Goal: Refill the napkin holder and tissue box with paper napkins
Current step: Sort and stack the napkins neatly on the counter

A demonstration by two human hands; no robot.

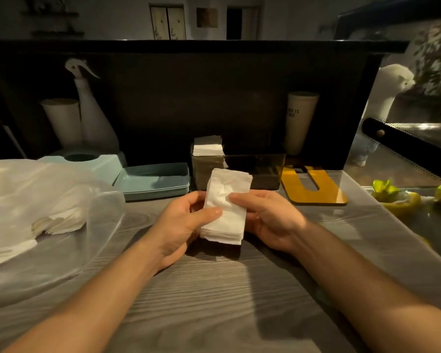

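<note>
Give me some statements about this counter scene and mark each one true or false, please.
1. Both hands hold the napkin stack. True.
2. The clear holder is completely full. False: napkins stand only at its left end.
3. The yellow lid lies right of the holder. True.
4. The plastic bag is on the right side. False: it lies on the left.
5. The spray bottle lies on its side. False: it stands upright.
</note>
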